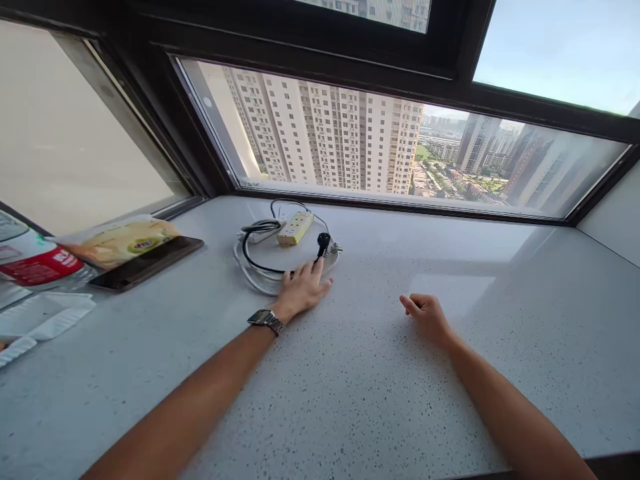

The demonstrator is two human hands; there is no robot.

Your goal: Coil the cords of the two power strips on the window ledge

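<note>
Far beyond both hands, tall buildings [320, 133] show through the glass. The window's dark frame [320, 83] runs across in front of the hands, at the far edge of the counter [360, 413]. This pale, speckled counter spreads under and around both hands, with a patch of sunlight ahead of the right one.

Well to the left of the left hand stands a bottle [45, 267] with a red and white label, partly out of view. Between it and that hand are a yellowish packet [120, 240] and, on the nearer side of the packet, a dark phone [150, 263]. A white tray [55, 313] sits closer to the person, partly cut off.

The left hand [303, 287] lies palm down, fingers spread and grasping nothing, with its fingertips over the near side of the looped black cord [263, 268] and white cord [240, 267]; how firmly they press, I cannot tell. The right hand [425, 315], well apart, is curled into a loose fist with nothing visible inside.

Just past the left fingers sit a yellow-sided power strip [295, 229] and, left of it, a white one. A watch [266, 320] circles the left wrist. A black plug [323, 241] rests just beyond the left fingertips.
</note>
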